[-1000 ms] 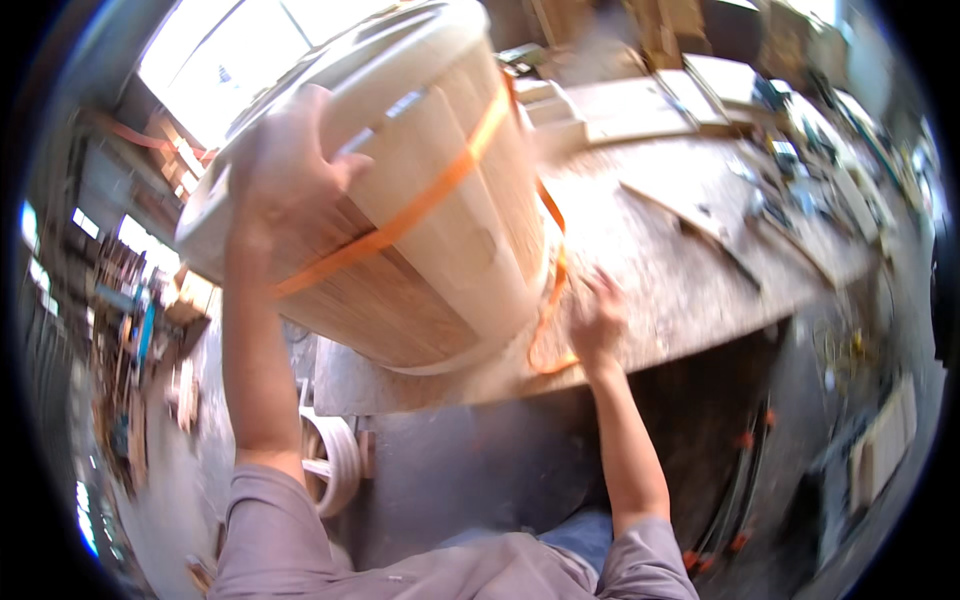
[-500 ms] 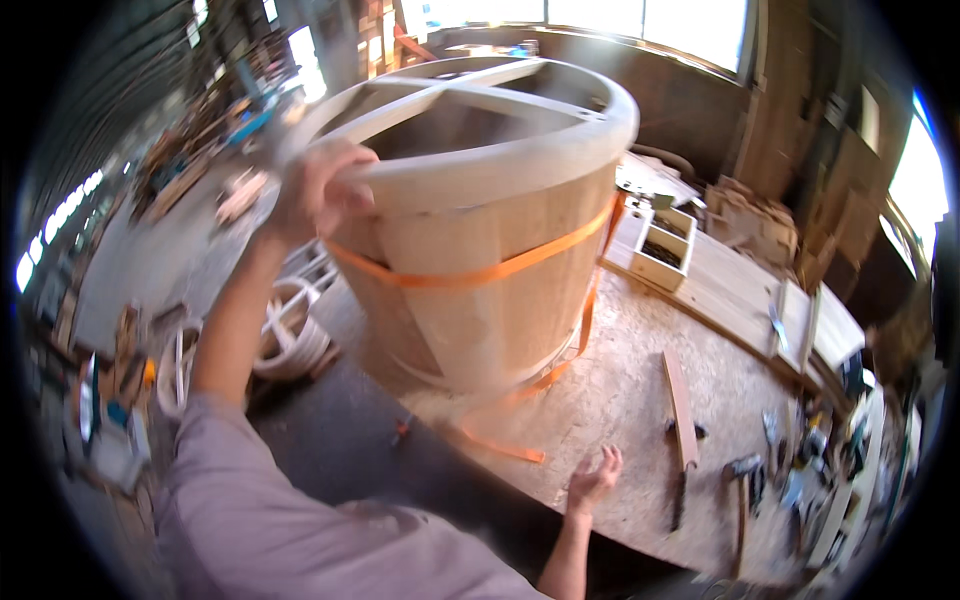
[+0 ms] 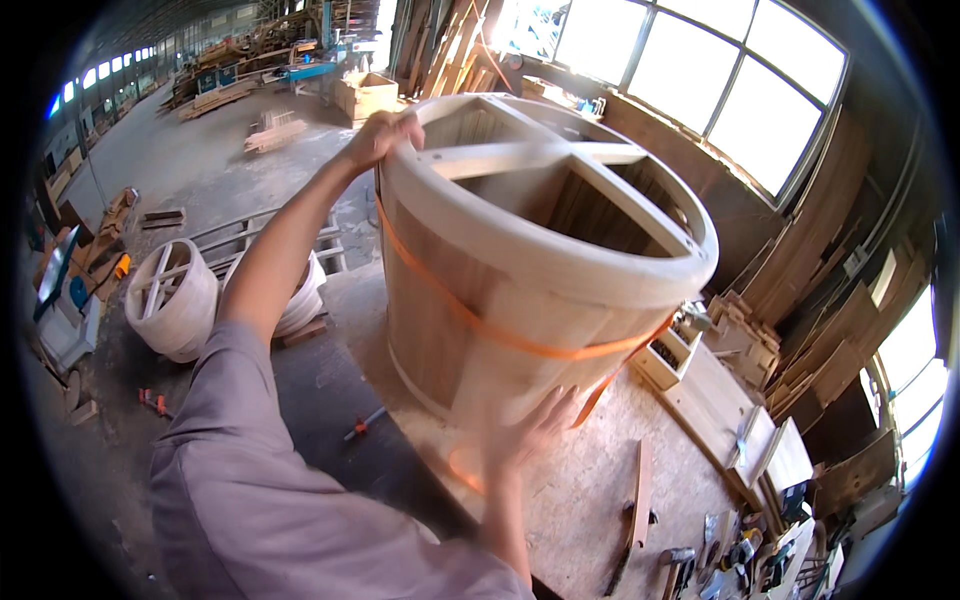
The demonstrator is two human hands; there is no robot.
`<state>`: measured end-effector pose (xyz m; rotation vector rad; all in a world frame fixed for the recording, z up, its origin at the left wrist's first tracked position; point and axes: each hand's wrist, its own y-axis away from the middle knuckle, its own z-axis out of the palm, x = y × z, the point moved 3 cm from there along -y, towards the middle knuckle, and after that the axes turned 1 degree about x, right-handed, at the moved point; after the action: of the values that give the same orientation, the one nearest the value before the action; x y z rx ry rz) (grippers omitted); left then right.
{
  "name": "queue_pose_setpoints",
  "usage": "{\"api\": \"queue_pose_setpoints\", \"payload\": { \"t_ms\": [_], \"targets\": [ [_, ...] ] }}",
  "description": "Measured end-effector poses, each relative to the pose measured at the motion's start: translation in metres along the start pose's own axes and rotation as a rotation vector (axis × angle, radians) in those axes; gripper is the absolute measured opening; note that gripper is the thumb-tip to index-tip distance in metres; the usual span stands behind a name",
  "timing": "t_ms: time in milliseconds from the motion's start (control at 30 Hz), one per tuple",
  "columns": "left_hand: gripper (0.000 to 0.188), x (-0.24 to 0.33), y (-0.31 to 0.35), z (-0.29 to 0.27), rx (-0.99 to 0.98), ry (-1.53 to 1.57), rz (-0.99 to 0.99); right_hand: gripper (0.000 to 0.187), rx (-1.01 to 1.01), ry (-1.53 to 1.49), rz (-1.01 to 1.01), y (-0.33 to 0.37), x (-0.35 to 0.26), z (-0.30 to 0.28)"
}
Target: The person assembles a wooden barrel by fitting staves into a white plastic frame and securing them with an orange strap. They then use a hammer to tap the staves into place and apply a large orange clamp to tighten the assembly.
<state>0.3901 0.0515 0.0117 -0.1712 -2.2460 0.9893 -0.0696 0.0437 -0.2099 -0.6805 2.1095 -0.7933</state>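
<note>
Dusty, scuffed, pale brown boarding tops the bench point(image 3: 590, 510), on which stands a large round tub of pale wooden staves point(image 3: 440, 300), its creamy and browner boards showing grain and its wall narrowing toward the base. Smooth and thickly rounded, the whitish wooden rim point(image 3: 570, 262) is spanned by crossed flat wooden bars point(image 3: 495, 158), while a flat orange strap point(image 3: 600, 352) girdles the wall. The left hand point(image 3: 388, 138) has its grip curled over the rim; the blurred right hand point(image 3: 525, 435), fingers spread, is at the lower wall, contact unclear.
</note>
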Motion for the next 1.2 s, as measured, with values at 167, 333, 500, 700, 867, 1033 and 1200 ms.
{"api": "queue_pose_setpoints", "payload": {
  "t_ms": [167,333,500,700,867,1033,1200],
  "targets": [
    [0.058,0.034,-0.005,0.024,0.069,-0.113,0.202,0.115,0.073,0.19,0.122,-0.01,-0.021,0.044],
    [0.057,0.043,0.015,0.016,0.16,-0.186,0.183,0.114,0.041,0.119,0.127,0.001,-0.02,0.056],
    [0.047,0.103,0.035,0.041,0.185,-0.388,0.125,0.114,0.067,-0.175,-0.04,-0.023,0.019,0.014],
    [0.06,0.216,0.056,0.125,0.321,-0.631,0.06,0.116,-0.094,-0.541,-0.109,-0.063,0.162,-0.012],
    [0.077,0.276,0.049,0.204,0.318,-0.731,-0.185,0.082,-0.164,-0.508,-0.041,-0.123,0.249,-0.006],
    [0.063,0.311,0.035,0.251,0.261,-0.622,-0.084,0.046,-0.133,-0.232,-0.019,-0.161,0.296,0.012],
    [0.061,0.27,0.047,0.167,0.144,-0.173,0.234,0.023,0.123,-0.259,0.097,-0.134,0.198,-0.033]
  ]
}}
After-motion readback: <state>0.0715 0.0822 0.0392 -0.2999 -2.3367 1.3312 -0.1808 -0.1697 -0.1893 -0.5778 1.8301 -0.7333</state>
